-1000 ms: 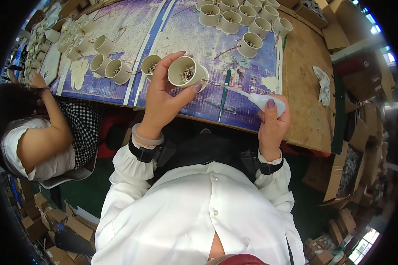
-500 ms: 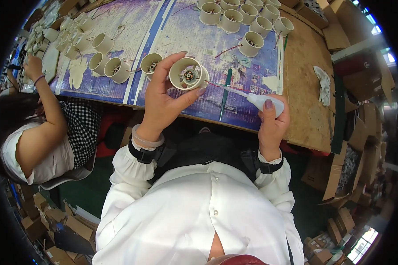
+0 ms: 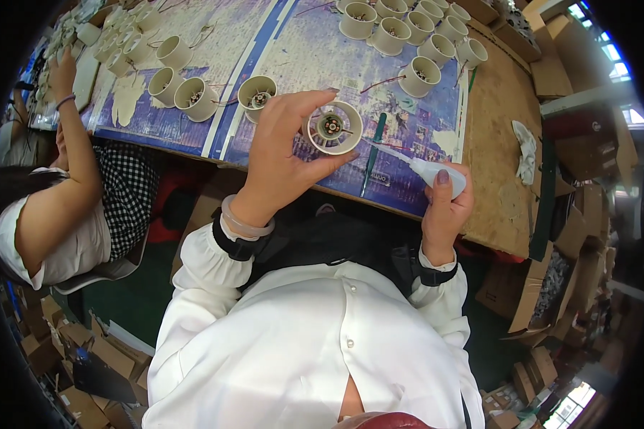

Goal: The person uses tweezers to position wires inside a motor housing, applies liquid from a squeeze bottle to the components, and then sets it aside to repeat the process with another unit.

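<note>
My left hand [image 3: 283,150] grips a cream round plastic housing [image 3: 348,140] between thumb and fingers, lifted over the near part of the table. Its open end faces up toward me, showing a small round motor core with copper-coloured parts in the middle. In my right hand [image 3: 445,204] is a white squeeze bottle [image 3: 433,176] with a long thin nozzle, which points left toward the housing's side. Whether the tip touches the housing is hard to make out. A dark green screwdriver-like tool [image 3: 374,154] lies on the table behind the nozzle.
More cream housings [image 3: 420,77] with thin red wires stand at the far right and left of the blue-purple table covering [image 3: 300,64]. A white cloth [image 3: 524,151] lies on brown board at right. Another person [image 3: 68,193] sits at left. Cardboard boxes [image 3: 544,286] surround the table.
My left hand has moved right with the housing, whose opening now faces me more squarely. My right hand and the bottle have shifted slightly right and down. The whole view has shifted a little.
</note>
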`<control>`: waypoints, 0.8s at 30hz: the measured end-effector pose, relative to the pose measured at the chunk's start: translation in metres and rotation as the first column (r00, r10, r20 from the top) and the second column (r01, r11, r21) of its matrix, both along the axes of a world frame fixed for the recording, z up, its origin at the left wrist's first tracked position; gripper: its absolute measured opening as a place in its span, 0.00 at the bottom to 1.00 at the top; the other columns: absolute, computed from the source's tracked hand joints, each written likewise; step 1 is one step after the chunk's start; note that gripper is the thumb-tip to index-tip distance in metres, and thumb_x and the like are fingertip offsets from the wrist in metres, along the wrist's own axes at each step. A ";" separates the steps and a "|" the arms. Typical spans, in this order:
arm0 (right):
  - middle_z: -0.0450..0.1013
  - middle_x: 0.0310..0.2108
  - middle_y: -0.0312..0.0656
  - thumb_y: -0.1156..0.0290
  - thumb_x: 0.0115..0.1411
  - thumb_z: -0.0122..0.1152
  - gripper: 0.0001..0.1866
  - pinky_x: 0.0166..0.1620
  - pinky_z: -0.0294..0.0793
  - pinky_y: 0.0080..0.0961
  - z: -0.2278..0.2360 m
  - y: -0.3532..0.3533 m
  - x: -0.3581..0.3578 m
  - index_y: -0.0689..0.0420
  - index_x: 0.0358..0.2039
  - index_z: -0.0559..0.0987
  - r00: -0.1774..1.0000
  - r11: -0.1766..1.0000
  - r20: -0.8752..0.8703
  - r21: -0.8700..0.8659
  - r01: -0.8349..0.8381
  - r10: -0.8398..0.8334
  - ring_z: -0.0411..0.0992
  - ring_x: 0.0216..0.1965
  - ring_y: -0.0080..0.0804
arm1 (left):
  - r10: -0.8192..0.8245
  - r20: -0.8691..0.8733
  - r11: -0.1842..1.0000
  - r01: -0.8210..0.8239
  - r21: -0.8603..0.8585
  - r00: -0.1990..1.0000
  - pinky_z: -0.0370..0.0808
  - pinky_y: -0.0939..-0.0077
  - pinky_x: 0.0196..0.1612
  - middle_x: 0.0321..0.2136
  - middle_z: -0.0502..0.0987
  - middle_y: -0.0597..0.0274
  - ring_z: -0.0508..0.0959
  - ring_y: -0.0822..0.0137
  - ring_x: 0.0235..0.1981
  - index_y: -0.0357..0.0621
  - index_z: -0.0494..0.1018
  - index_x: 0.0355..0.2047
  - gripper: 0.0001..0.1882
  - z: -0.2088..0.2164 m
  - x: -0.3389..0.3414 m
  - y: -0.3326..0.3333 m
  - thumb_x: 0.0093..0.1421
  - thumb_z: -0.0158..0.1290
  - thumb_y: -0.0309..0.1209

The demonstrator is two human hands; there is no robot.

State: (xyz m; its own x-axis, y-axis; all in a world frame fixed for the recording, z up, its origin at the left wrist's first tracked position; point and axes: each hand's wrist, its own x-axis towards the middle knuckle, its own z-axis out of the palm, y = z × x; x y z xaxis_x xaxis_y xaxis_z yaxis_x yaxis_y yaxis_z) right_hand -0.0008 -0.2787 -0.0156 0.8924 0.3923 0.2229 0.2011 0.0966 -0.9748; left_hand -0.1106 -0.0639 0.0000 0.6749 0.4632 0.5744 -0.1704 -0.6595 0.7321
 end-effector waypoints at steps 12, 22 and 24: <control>0.70 0.30 0.33 0.62 0.63 0.58 0.12 0.35 0.64 0.15 0.007 0.002 -0.009 0.59 0.37 0.73 0.973 0.992 0.227 -0.105 0.071 -0.046 0.63 0.30 0.16 | 0.004 0.011 0.997 -0.005 0.079 1.000 0.69 0.66 0.48 0.43 0.75 0.59 0.72 0.55 0.44 0.47 0.71 0.49 0.35 -0.003 -0.002 0.004 0.38 0.71 0.33; 0.71 0.33 0.34 0.65 0.62 0.59 0.12 0.38 0.66 0.16 0.005 -0.004 -0.005 0.60 0.38 0.73 0.958 0.992 0.288 -0.117 0.039 -0.004 0.66 0.33 0.18 | 0.006 0.027 0.995 -0.009 0.095 1.000 0.69 0.65 0.47 0.42 0.75 0.60 0.72 0.56 0.44 0.48 0.71 0.49 0.35 -0.005 0.001 0.004 0.39 0.71 0.34; 0.71 0.33 0.35 0.66 0.62 0.60 0.11 0.38 0.66 0.17 0.006 -0.006 -0.006 0.61 0.38 0.73 0.942 0.990 0.336 -0.137 0.026 0.022 0.66 0.33 0.19 | 0.003 0.032 0.995 -0.006 0.096 0.999 0.69 0.65 0.47 0.42 0.76 0.60 0.72 0.56 0.44 0.48 0.71 0.49 0.35 -0.005 0.001 0.005 0.39 0.71 0.34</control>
State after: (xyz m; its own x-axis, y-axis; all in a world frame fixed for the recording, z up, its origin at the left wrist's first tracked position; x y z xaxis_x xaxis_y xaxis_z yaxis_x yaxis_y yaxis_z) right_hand -0.0065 -0.2848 -0.0093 0.7755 0.4387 0.4541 0.5191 -0.0337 -0.8541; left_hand -0.1098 -0.0594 -0.0050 0.6533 0.4080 0.6378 -0.1895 -0.7274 0.6595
